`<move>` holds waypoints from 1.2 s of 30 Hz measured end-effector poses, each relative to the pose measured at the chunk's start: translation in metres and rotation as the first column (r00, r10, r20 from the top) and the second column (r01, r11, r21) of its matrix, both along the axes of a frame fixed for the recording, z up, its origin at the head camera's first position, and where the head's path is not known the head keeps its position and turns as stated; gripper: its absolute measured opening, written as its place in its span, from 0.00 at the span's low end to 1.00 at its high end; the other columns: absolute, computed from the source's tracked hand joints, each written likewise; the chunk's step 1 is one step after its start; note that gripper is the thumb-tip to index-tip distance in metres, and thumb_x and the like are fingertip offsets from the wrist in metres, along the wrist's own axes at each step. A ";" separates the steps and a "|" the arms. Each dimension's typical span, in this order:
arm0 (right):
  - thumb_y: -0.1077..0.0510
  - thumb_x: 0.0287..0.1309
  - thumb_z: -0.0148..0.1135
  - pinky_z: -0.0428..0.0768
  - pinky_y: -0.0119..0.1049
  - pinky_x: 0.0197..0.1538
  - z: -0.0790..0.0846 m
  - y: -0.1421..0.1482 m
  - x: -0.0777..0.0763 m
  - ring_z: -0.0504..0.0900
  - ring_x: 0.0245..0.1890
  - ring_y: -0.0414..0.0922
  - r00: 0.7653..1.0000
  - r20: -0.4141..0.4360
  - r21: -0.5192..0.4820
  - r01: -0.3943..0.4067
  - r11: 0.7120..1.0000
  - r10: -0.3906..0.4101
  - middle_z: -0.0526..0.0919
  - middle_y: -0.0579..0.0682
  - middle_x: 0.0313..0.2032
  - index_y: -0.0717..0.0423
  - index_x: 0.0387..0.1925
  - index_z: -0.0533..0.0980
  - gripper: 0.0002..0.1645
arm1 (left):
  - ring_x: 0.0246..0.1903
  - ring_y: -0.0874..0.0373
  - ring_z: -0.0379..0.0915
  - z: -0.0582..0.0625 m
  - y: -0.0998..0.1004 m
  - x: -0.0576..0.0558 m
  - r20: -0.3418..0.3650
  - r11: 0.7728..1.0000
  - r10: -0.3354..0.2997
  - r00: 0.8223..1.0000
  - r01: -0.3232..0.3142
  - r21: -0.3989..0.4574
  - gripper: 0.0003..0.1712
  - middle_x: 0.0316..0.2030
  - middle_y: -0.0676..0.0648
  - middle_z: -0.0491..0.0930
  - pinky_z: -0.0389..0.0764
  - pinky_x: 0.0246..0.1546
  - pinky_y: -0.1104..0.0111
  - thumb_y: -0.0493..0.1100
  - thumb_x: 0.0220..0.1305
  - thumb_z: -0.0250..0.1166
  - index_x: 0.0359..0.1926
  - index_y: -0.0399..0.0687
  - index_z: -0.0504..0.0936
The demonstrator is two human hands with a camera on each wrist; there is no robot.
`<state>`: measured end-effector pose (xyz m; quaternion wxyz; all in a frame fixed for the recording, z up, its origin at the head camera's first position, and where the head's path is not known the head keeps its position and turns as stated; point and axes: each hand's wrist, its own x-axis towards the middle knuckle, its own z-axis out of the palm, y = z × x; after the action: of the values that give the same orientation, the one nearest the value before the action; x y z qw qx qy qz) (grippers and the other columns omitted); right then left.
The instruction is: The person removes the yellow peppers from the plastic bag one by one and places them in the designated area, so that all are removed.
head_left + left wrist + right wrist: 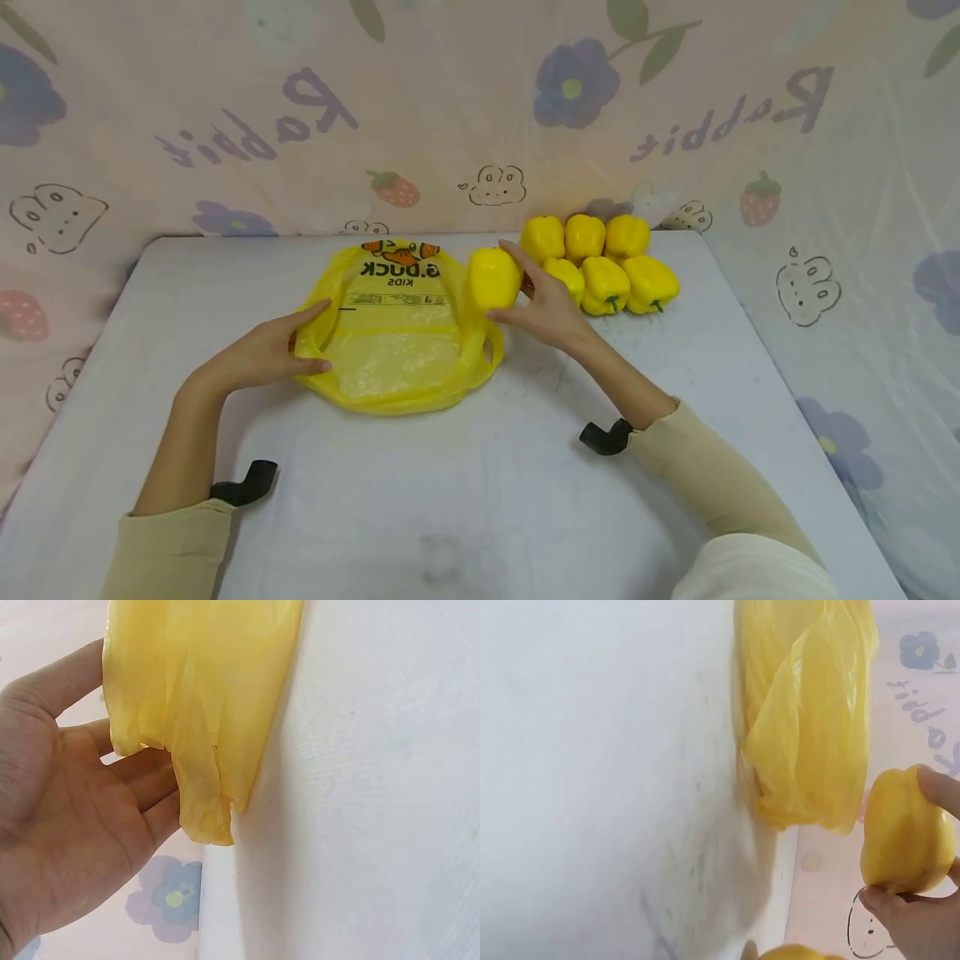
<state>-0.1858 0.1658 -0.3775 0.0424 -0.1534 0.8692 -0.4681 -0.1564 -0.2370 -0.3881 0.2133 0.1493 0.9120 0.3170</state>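
A yellow plastic bag [393, 358] with a duck print sits on the white table, its mouth spread wide toward me. My left hand [255, 350] touches the bag's left rim, thumb and index finger spread apart over the edge. In the left wrist view the bag's loose handle [199, 787] hangs beside the palm, and the left fingertips are hidden behind the plastic. My right hand [551, 308] grips a yellow bell pepper [493, 279] between thumb and fingers, above the bag's right edge. The right wrist view shows that bell pepper [906, 832] raised off the table, apart from the bag.
Several more yellow bell peppers [603, 283] stand in two rows at the back right of the table [480, 500], close to my right hand. A printed cloth [450, 100] with flowers and rabbits hangs behind the table and along its sides.
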 end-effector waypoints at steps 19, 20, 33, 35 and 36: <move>0.57 0.48 0.79 0.63 0.47 0.72 0.000 0.057 0.026 0.59 0.73 0.46 1.000 -0.026 -0.035 0.014 0.999 -0.015 0.57 0.44 0.75 0.43 0.76 0.56 0.58 | 0.73 0.31 0.45 0.000 0.000 0.001 0.012 1.000 0.005 1.000 -0.005 0.003 0.56 0.74 0.29 0.51 0.52 0.68 0.37 0.55 0.61 0.71 0.79 0.48 0.48; 0.56 0.48 0.79 0.63 0.46 0.72 -0.001 0.058 0.028 0.60 0.72 0.46 1.000 -0.027 -0.025 0.012 1.000 -0.013 0.57 0.43 0.75 0.43 0.76 0.56 0.58 | 0.72 0.31 0.45 0.000 0.000 0.001 0.014 1.000 0.006 1.000 -0.006 0.003 0.56 0.74 0.29 0.51 0.52 0.68 0.37 0.55 0.61 0.71 0.79 0.48 0.48; 0.58 0.51 0.78 0.65 0.49 0.70 -0.007 0.086 0.046 0.62 0.71 0.52 0.999 -0.024 0.026 0.025 0.999 -0.024 0.55 0.49 0.75 0.44 0.77 0.54 0.58 | 0.73 0.31 0.45 0.000 -0.001 0.003 0.023 1.000 0.015 1.000 -0.015 0.000 0.56 0.74 0.29 0.50 0.52 0.68 0.37 0.55 0.60 0.71 0.79 0.47 0.48; 0.59 0.51 0.78 0.65 0.49 0.70 -0.008 0.091 0.048 0.62 0.71 0.52 0.999 -0.013 0.023 0.032 0.999 -0.031 0.56 0.49 0.75 0.45 0.77 0.55 0.57 | 0.72 0.31 0.45 0.000 0.000 0.003 0.021 1.000 0.014 1.000 -0.014 0.002 0.56 0.74 0.29 0.51 0.52 0.68 0.37 0.56 0.60 0.71 0.79 0.47 0.48; 0.60 0.50 0.77 0.65 0.49 0.70 -0.008 0.093 0.050 0.62 0.71 0.52 0.999 -0.005 0.013 0.034 0.999 -0.034 0.56 0.49 0.75 0.46 0.77 0.55 0.57 | 0.72 0.31 0.45 0.000 0.000 0.003 0.020 1.000 0.014 1.000 -0.014 0.004 0.56 0.74 0.29 0.51 0.52 0.68 0.37 0.56 0.60 0.71 0.79 0.48 0.48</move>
<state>-0.1361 0.2588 -0.3856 0.0336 -0.1395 0.8748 -0.4627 -0.1536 -0.2369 -0.3884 0.2201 0.1403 0.9101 0.3217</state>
